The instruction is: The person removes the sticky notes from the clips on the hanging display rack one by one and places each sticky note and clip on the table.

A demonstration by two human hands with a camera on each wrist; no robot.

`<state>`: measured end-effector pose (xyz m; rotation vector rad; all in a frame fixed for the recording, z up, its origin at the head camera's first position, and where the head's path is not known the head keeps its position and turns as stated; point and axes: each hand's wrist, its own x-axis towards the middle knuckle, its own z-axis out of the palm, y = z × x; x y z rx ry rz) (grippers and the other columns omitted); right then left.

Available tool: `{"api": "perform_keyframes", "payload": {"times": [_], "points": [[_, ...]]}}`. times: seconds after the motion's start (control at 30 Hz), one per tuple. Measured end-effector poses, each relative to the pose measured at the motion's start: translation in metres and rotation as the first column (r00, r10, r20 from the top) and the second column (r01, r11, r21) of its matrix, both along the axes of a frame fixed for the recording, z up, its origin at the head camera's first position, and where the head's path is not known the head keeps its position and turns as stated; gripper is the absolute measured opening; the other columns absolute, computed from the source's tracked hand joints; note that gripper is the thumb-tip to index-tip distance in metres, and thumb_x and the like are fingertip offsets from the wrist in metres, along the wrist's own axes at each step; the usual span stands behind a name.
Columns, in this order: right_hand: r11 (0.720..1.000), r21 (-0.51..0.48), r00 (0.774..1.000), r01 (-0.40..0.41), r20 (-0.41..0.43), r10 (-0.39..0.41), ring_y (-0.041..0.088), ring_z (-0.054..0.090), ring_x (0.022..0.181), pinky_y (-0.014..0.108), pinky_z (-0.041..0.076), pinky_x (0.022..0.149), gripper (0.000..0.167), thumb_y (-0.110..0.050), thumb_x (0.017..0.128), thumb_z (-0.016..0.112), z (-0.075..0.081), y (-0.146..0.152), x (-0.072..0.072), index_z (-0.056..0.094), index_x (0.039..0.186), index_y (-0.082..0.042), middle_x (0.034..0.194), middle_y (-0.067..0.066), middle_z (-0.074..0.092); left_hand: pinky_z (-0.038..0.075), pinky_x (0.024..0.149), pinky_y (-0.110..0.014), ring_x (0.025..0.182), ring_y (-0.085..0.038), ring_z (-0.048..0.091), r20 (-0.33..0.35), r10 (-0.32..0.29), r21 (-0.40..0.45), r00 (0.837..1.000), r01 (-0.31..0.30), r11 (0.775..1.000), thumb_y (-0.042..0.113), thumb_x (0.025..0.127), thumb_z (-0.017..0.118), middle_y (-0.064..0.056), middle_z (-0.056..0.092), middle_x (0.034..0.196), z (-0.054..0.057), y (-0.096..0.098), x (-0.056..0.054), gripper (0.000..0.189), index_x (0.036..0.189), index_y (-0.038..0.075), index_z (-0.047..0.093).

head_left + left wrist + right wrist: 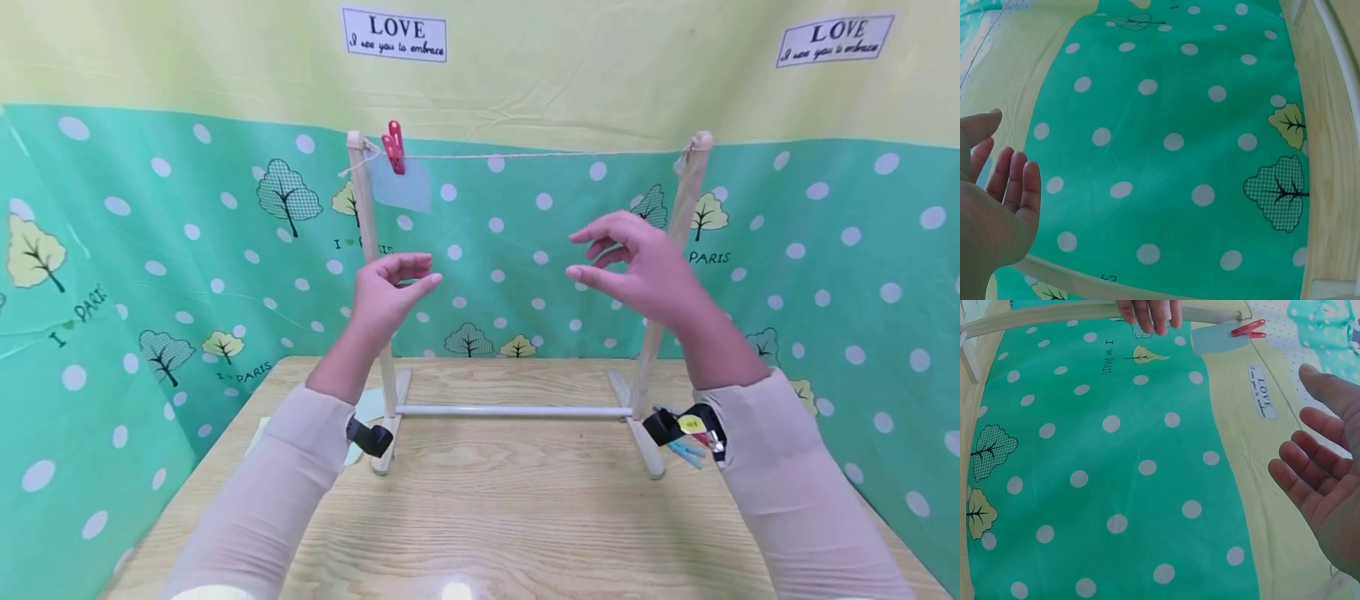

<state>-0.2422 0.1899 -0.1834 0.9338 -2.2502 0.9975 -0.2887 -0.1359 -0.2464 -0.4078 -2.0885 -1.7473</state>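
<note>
My left hand [390, 287] is raised before the left post of a small wooden drying rack, fingers loosely bent and nothing between them and the thumb. Level with it, my right hand [643, 265] hangs in front of the right post, also relaxed and holding nothing. Above them a white string [525, 155] runs between the posts. Near its left end a red clothespin [394, 150] clips a light blue sheet [405, 187] to the string. The right wrist view shows the same red clothespin [1247, 329] beyond my right hand [1319, 469].
A white crossbar [513, 411] joins the rack's feet on the wooden table [510, 508]. Pale sheets [369, 406] lie by the left foot, partly behind my left arm. Blue clothespins [687, 452] lie by the right foot, partly covered by my right wrist. A dotted green curtain [495, 275] hangs behind.
</note>
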Motion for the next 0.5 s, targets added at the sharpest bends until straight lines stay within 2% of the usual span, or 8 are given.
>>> {"api": "perform_keyframes", "payload": {"times": [0.33, 0.5], "points": [[1.0, 0.025, 0.999, 0.004, -0.048, -0.003, 0.018, 0.059, 0.096, 0.026, 0.053, 0.087, 0.033, -0.013, 0.086, 0.077, 0.03, -0.025, -0.009, 0.066, 0.115, -0.001, 0.113, 0.008, 0.062, 0.054, 0.089, -0.026, 0.103, -0.018, 0.063, -0.039, 0.003, 0.09, 0.999, 0.0, 0.996, 0.02, 0.081, 0.082, -0.007, 0.069, 0.109, 0.009, 0.009, -0.011, 0.036, 0.112, 0.006, 0.069], [1.0, 0.019, 0.999, 0.002, -0.036, -0.001, 0.017, 0.059, 0.097, 0.032, 0.053, 0.089, 0.034, -0.017, 0.087, 0.076, 0.041, -0.037, -0.012, 0.066, 0.115, -0.002, 0.114, 0.007, 0.061, 0.054, 0.089, -0.026, 0.103, -0.018, 0.063, -0.044, 0.02, 0.127, 0.999, -0.015, 0.992, 0.018, 0.081, 0.082, -0.007, 0.069, 0.11, 0.011, 0.01, -0.017, 0.036, 0.113, 0.006, 0.069]]}}
